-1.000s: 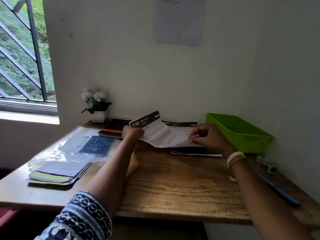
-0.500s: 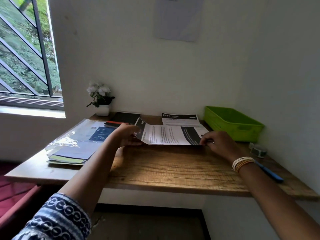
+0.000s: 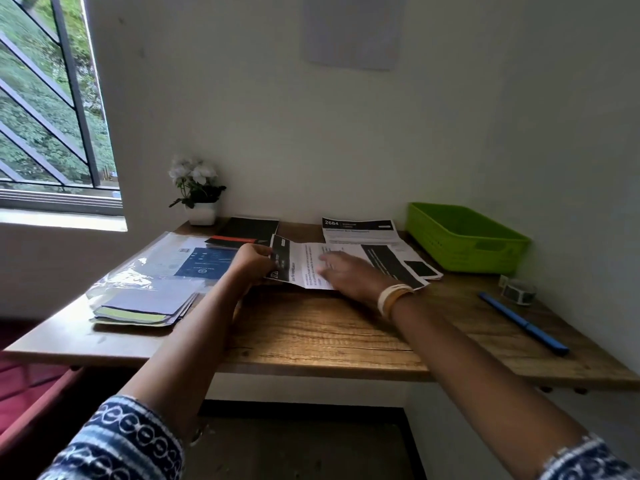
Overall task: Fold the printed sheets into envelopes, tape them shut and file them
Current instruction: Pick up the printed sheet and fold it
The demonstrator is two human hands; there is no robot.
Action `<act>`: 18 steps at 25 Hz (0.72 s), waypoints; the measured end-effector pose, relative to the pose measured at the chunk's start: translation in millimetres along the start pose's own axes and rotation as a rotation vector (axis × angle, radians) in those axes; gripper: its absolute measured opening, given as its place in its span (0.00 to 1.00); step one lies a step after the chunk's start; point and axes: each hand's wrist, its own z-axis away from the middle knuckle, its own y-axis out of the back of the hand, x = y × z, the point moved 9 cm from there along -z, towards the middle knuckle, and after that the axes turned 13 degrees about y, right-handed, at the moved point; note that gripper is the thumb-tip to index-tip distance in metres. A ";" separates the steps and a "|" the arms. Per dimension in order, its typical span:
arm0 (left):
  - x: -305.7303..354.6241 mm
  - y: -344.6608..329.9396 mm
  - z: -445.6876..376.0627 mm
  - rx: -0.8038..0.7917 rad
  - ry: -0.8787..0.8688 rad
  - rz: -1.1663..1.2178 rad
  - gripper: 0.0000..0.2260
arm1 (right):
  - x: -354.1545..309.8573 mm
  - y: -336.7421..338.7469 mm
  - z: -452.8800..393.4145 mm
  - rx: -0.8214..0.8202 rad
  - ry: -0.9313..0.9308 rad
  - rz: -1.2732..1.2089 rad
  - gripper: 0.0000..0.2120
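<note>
Printed sheet (image 3: pixel 346 263) is spread flat on the wooden desk (image 3: pixel 311 334). Its end flap is pinched by the left hand (image 3: pixel 254 263), apparently to start a fold. Right of that pinch, the right hand (image 3: pixel 349 275) is laid flat on the sheet, fingers straight, probably to anchor it. Green tray (image 3: pixel 464 237) stands farther right.

Dim window daylight, wide-angle edge distortion

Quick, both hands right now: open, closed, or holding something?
Left hand: grip pinches the printed sheet's left end.
Right hand: open, flat on that sheet.
</note>
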 end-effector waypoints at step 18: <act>23.8 -33.4 28.8 -0.281 -0.201 0.179 0.18 | 50.3 -3.2 5.0 -0.084 -0.014 0.186 0.26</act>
